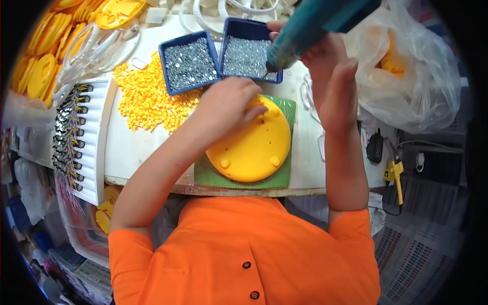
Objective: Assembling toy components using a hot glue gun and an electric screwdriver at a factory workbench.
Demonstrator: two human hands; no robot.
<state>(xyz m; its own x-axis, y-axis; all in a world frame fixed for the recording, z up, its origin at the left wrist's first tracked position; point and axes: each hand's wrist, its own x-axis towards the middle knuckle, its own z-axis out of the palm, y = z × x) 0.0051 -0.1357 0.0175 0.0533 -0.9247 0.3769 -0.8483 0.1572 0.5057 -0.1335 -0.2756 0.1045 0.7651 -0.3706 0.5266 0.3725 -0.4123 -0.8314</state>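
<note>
A round yellow plastic base (251, 147) with short posts and small holes lies on a green mat (206, 175). My left hand (229, 104) rests over its upper left edge. Its thumb and fingers are bent round a spot there, and whatever they hold is hidden. A teal electric screwdriver (310, 33) slants down from the top, its dark tip over the right blue tray (254, 25). Behind the screwdriver is my right hand (330, 76), palm up, with the thumb standing away from the tool. Its fingers are partly covered, and I cannot tell whether they touch the tool.
A second blue tray (175, 48) of small metal parts stands beside a heap of small yellow pieces (147, 96). At left, a white foam rack (96, 142) holds wired parts. Yellow discs (40, 76), a plastic bag (417, 86) and a yellow-handled tool (395, 175) lie around.
</note>
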